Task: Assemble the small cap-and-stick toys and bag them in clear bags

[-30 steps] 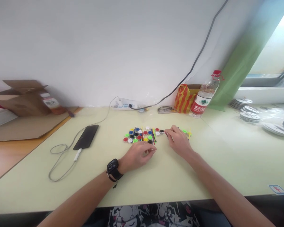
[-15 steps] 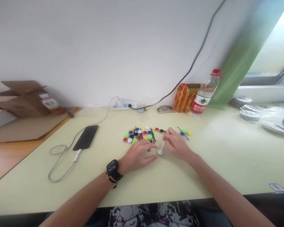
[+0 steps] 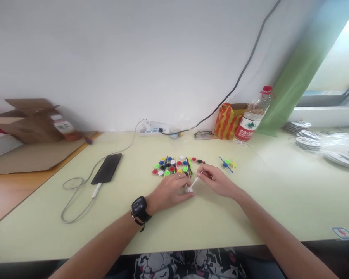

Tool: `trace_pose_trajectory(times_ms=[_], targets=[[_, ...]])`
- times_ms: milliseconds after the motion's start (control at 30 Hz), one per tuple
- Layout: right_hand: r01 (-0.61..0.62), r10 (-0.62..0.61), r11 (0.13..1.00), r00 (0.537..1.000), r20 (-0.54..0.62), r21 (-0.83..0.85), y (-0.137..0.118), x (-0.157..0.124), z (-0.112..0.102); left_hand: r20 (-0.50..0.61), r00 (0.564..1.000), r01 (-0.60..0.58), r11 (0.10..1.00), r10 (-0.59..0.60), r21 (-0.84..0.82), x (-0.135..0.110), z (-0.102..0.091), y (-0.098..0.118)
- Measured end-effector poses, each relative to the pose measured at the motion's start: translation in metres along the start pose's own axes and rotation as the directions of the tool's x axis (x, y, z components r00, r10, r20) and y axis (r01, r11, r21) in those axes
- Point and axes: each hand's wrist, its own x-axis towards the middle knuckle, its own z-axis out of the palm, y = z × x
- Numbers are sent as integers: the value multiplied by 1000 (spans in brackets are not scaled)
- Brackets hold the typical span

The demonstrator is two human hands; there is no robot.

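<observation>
My left hand (image 3: 172,188), a watch on its wrist, rests low over the table. Its thumb and index finger close around a small white disc (image 3: 189,190). A thin white stick (image 3: 194,182) slants up from that disc; whether the two are joined, I cannot tell. Pinched in my right hand (image 3: 216,180) is the stick's upper end. Just beyond my left hand lies a cluster of small round pieces (image 3: 161,173) in red, blue, green, white, yellow and black. Coloured thin sticks (image 3: 188,164) lie among them. Blue, green and yellow stick pieces (image 3: 226,164) lie past my right hand.
At left are a black phone (image 3: 107,169) on a cable and a cardboard box (image 3: 35,124). A power strip (image 3: 151,129), glasses (image 3: 204,135), a striped bag (image 3: 226,122) and a water bottle (image 3: 248,124) stand along the wall. Stacked discs (image 3: 307,142) lie at right.
My right hand has moved slightly left and toward me with the white stick. The white disc has shifted left, in between my left thumb and fingers.
</observation>
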Motion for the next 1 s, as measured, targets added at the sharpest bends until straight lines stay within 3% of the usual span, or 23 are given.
trace_pose_trajectory(times_ms=[200, 333, 433, 667, 1000], targets=[[-50, 52, 962, 999, 1, 269, -10, 1, -5, -74, 987, 115, 956, -140, -271, 1, 3, -2], [-62, 58, 910, 998, 23, 411, -11, 0, -2, -90, 962, 170, 819, -259, -548, 4, 11, -3], [-93, 73, 865, 996, 60, 493, -10, 0, 1, -79, 950, 179, 732, -303, -657, 6, 13, -3], [-85, 64, 856, 996, 57, 510, -10, 0, 6, -102, 949, 129, 665, -298, -736, 7, 12, -2], [-58, 57, 898, 998, 15, 437, -7, 1, 9, -185, 924, 103, 684, -334, -722, 8, 15, -5]])
